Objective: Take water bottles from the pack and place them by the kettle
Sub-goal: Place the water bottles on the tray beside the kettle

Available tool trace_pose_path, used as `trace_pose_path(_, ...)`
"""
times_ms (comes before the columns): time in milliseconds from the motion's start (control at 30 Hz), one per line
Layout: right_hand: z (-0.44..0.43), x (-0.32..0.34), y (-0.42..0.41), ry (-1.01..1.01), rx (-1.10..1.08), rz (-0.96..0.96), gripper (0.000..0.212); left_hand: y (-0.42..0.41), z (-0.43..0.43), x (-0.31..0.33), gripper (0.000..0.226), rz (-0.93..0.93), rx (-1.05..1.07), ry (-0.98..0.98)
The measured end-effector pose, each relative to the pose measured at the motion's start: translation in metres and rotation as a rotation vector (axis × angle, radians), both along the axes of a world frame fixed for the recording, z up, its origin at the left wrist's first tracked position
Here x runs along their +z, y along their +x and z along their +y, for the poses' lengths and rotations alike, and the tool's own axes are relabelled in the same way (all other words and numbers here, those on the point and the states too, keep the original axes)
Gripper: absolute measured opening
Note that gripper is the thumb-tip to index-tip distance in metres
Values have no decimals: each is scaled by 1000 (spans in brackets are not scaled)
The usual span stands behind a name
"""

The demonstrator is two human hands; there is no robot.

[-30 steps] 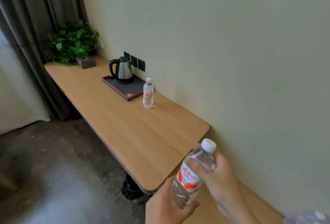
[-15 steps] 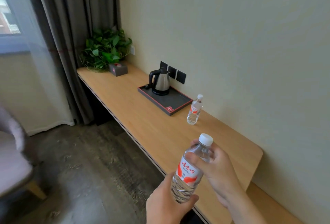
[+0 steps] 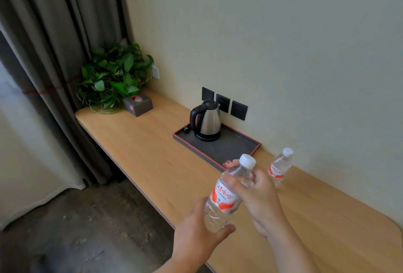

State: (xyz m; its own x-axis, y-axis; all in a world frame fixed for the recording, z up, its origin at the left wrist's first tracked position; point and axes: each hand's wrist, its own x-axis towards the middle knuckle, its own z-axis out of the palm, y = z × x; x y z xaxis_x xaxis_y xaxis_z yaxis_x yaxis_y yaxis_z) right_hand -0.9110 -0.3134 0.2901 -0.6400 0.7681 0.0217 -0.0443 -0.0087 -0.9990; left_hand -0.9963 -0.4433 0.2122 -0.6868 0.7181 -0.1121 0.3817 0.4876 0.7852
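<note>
Both hands' grip holds a water bottle (image 3: 226,194) near the kettle (image 3: 207,120).

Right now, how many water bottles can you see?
2. One bottle is held over the shelf's front edge, left hand at its base, right hand near its neck. The other bottle stands on the shelf right of the tray.

leafy plant (image 3: 115,74), tissue box (image 3: 137,104), dark tray (image 3: 235,148), wall sockets (image 3: 224,102), grey curtain (image 3: 54,54)

Wooden shelf (image 3: 141,142), bearing potted plant (image 3: 113,74), tissue box (image 3: 137,104), tray (image 3: 235,148), standing bottle (image 3: 280,167)
</note>
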Motion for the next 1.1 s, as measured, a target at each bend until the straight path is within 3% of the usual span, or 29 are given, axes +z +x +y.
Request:
trace_pose_path(300, 93, 15, -114, 56, -125, -73, 32, -139, 102, -2, 61, -110, -308, 166)
trace_pose_path(600, 171, -10, -206, 48, -357, -273, 44, -264, 216, -39, 65, -219, -577, 189)
trace_pose_path(867, 246, -41, -254, 156, -431, -469, 34, -301, 320, -88, 67, -247, -535, 170)
trace_pose_path(1100, 306, -91, -268, 227, -435, -517, 50, -292, 385, -142, 71, -308, -450, 215)
